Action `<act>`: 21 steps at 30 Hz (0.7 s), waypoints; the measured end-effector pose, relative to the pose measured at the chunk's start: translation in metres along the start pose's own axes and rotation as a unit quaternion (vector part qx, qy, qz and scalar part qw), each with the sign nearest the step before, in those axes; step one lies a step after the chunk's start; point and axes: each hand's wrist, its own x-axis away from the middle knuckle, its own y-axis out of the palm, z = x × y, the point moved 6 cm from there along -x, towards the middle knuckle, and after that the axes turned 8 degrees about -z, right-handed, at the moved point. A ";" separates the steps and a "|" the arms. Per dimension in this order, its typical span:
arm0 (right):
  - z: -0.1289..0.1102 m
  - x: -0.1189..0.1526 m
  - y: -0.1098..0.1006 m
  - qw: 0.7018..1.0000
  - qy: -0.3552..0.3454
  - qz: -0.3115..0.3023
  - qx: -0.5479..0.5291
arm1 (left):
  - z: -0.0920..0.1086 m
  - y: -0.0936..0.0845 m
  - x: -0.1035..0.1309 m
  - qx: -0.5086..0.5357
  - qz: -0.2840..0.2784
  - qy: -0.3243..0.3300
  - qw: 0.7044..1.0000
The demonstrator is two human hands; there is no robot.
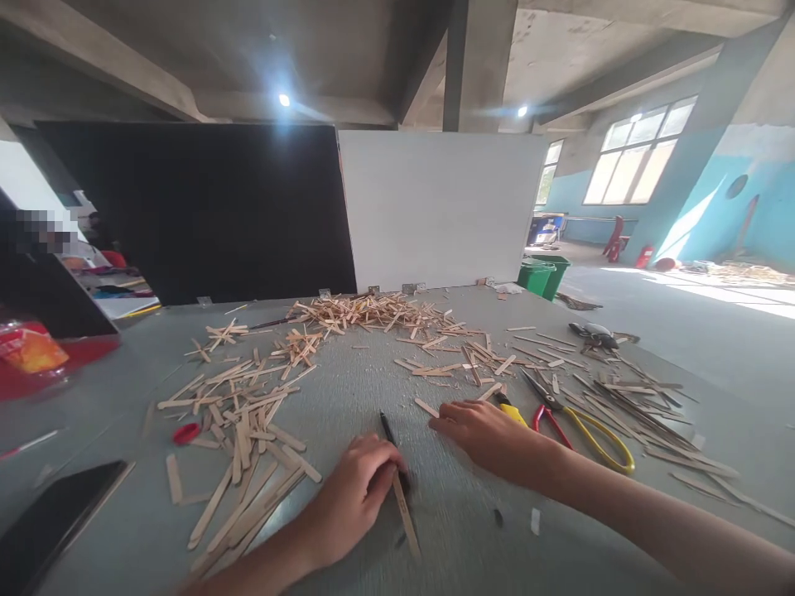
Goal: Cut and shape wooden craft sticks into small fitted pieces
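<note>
Near the front middle of the table, my left hand is closed with a wooden craft stick between thumb and fingers. A black pen slants out past the same hand; part of it is hidden behind the fingers. My right hand is palm down, low over the table, fingers extended. A short stick piece lies by its fingertips, and another stick shows just behind it. Beside the right wrist is a yellow-and-black tool, partly covered by the hand.
Loose craft sticks are heaped at left and back. Snips with red and yellow handles lie right, near wood strips. A phone and red ring are left. Black and white panels stand behind.
</note>
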 end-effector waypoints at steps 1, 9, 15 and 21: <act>0.001 0.002 -0.002 1.000 0.012 -0.009 0.005 | 0.002 0.001 0.000 -0.004 -0.009 0.012 1.000; 0.035 0.025 0.005 0.988 0.122 -0.066 0.067 | 0.003 0.006 -0.001 -0.040 -0.020 0.050 0.998; 0.022 0.015 -0.003 0.986 0.118 -0.097 0.059 | 0.004 0.008 0.001 -0.059 -0.026 0.050 0.997; 0.054 0.032 -0.005 0.952 0.274 -0.132 0.027 | 0.008 0.005 0.001 -0.065 -0.023 0.037 0.997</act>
